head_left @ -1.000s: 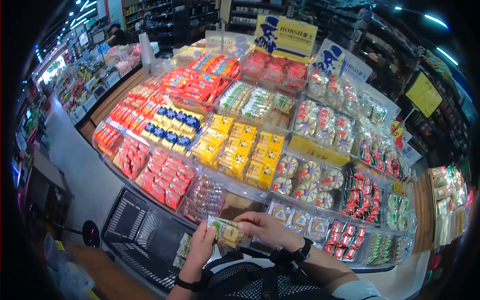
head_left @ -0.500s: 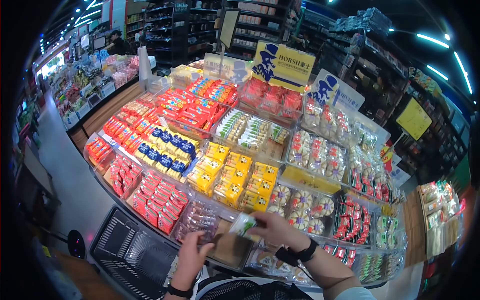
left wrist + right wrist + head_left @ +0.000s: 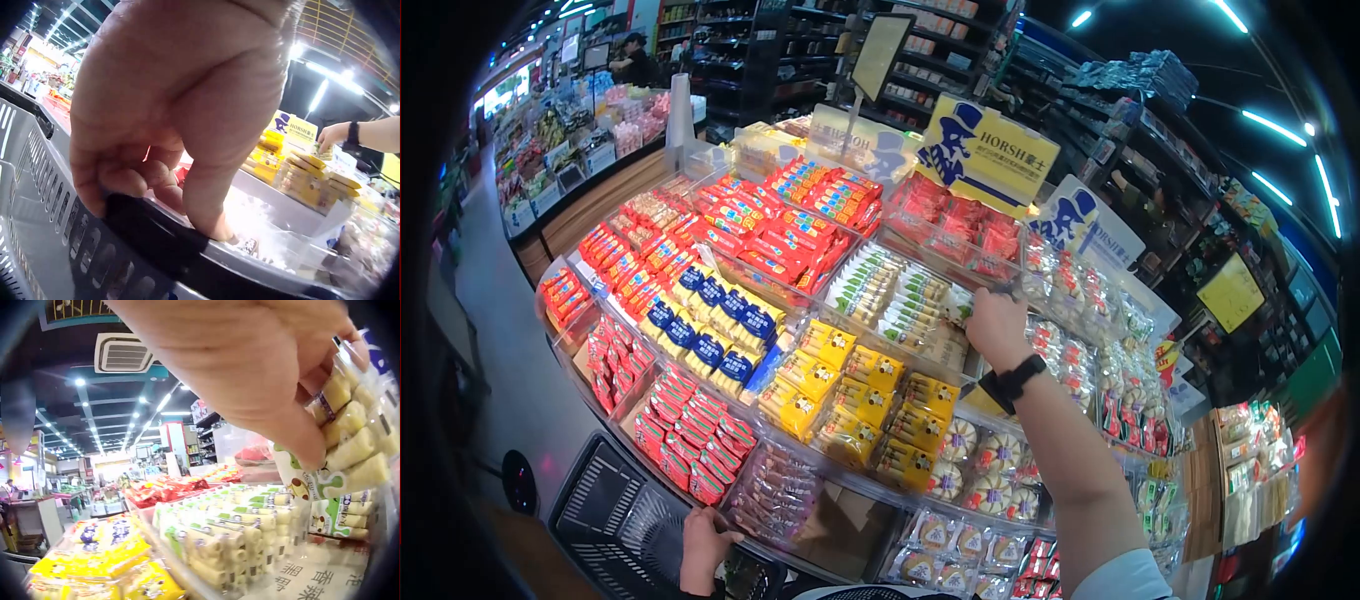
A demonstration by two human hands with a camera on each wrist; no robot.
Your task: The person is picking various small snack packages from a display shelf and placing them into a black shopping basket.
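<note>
My right hand reaches over a clear bin of green-and-white snack roll packs. Between its thumb and fingers it pinches one such pack, whose pale yellow rolls show through the film. In the right wrist view another pack lies lower on the printed bin floor, beside the stacked rows. My left hand is down at the near edge of the display. Its fingers curl over the black rim of a grey shopping basket, the thumb on the side toward the display.
Yellow snack packs fill the bins in front, with red packs behind to the left. Clear dividers separate the bins. A yellow sign stands at the back. Another person is far off at the upper left.
Both hands were together on a snack roll pack. The right hand carried a pack up and away to the bin of matching packs; the left let go and moved down-left to the basket rim.
</note>
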